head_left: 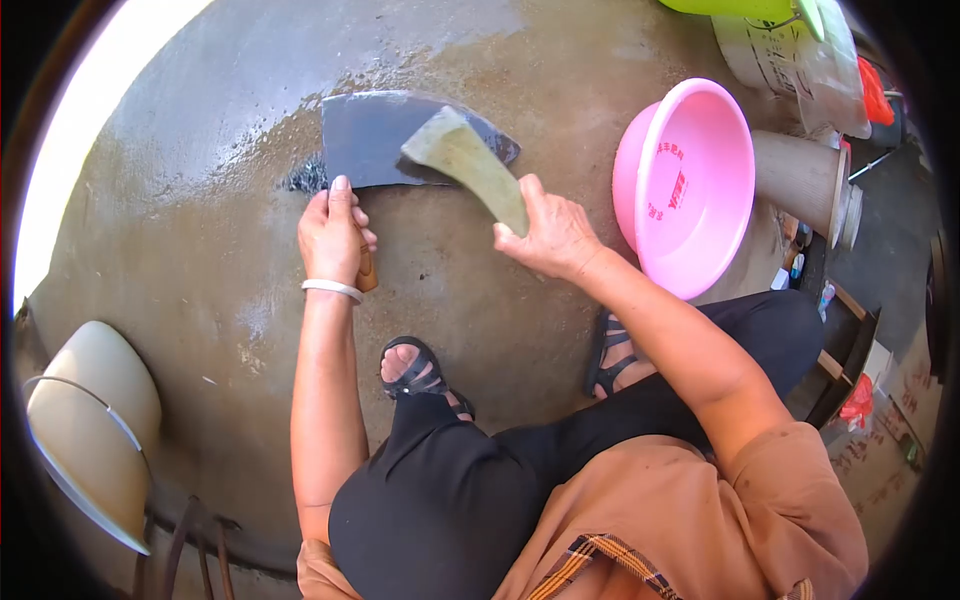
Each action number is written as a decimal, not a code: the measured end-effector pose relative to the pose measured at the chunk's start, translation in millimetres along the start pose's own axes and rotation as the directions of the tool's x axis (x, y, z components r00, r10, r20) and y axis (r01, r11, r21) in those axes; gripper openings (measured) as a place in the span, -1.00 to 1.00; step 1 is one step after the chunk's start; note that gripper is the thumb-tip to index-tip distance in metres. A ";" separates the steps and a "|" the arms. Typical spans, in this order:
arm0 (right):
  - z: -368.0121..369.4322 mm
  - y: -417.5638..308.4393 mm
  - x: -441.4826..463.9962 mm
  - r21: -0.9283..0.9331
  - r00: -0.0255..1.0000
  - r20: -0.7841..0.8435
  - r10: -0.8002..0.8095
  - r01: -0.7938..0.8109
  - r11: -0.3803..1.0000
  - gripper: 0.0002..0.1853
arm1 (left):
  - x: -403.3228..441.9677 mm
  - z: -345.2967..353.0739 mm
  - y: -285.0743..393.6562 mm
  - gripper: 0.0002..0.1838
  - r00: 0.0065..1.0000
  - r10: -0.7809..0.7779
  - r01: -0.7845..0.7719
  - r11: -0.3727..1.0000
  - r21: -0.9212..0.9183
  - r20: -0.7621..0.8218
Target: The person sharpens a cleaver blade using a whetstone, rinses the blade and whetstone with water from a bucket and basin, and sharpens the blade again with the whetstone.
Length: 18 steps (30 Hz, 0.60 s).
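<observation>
My left hand (333, 238) is closed around the wooden handle (368, 270) of a broad, dark cleaver (365, 138), thumb pointing up toward the blade. The blade lies level, just above or on the wet floor; I cannot tell which. In my right hand (553, 235) is a curved, greenish-grey whetstone (465, 155), gripped at its lower end. Its wide upper end overlaps the right half of the blade; whether the two touch is unclear. A dark, speckled clump (307, 175) sits by the blade's lower left corner.
To the right stands a tilted pink basin (700, 190) with red print, beside a grey pipe-like cylinder (795, 180). A white bucket (765, 50) is at the upper right. At the lower left lies a cream bucket (95, 420) with a wire handle. Wet concrete floor (240, 290) surrounds my sandalled feet.
</observation>
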State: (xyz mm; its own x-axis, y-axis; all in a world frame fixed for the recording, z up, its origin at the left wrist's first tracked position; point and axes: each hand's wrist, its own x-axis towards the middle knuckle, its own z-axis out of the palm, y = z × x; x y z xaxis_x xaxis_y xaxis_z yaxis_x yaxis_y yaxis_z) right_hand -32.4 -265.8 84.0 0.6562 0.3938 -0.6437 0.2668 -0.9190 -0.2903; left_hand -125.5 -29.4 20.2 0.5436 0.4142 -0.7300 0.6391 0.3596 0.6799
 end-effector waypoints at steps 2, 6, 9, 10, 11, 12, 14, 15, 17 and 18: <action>-6.4 48.5 -9.9 0.063 0.998 -0.061 0.025 -0.021 0.998 -0.45 | 12.8 -26.3 25.6 -0.53 0.968 0.229 -0.116 0.776 0.620 -0.106; 1.2 67.0 -21.1 0.001 1.000 0.027 -0.014 0.014 1.000 -0.45 | 34.2 -37.0 41.0 -0.46 0.928 0.367 -0.060 0.301 0.952 -0.058; 5.8 63.2 -13.2 0.025 0.997 0.037 -0.067 0.066 0.998 -0.44 | 47.1 -47.6 43.6 -0.48 0.916 0.397 -0.185 0.267 0.946 0.067; 6.2 58.5 -7.8 0.028 0.993 0.017 -0.114 0.114 0.993 -0.43 | 49.5 -47.7 44.6 -0.48 0.921 0.386 -0.170 0.266 0.949 0.057; 6.5 47.2 2.6 0.038 0.992 0.029 -0.122 0.121 0.992 -0.43 | 50.1 -47.2 47.1 -0.48 0.917 0.392 -0.186 0.242 0.952 0.079; 5.1 31.8 15.8 0.032 0.993 0.000 -0.115 0.115 0.993 -0.43 | 49.9 -45.8 49.4 -0.48 0.911 0.398 -0.210 0.215 0.954 0.111; 1.8 9.6 35.9 0.032 0.994 -0.037 -0.106 0.107 0.994 -0.42 | 50.6 -45.9 50.8 -0.48 0.920 0.376 -0.197 0.211 0.958 0.106; 0.5 2.1 39.9 0.039 0.995 -0.041 -0.092 0.094 0.995 -0.42 | 49.3 -44.6 51.2 -0.48 0.928 0.359 -0.178 0.204 0.963 0.095; 2.7 6.1 35.2 0.021 0.994 -0.034 -0.100 0.101 0.995 -0.42 | 48.9 -44.0 56.5 -0.48 0.932 0.357 -0.147 0.200 0.969 0.068; 10.6 20.4 18.3 0.026 0.995 -0.001 -0.096 0.096 0.995 -0.42 | 43.5 -40.4 58.5 -0.49 0.945 0.325 -0.113 0.204 0.972 0.042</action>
State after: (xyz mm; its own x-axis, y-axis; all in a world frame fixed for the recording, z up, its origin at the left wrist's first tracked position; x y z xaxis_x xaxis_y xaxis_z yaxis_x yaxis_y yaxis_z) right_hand -22.4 -277.2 58.8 0.6279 0.4804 -0.6123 0.3102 -0.8760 -0.3693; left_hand -86.5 43.5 31.0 0.7440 0.4730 -0.4719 0.5979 -0.7866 0.1542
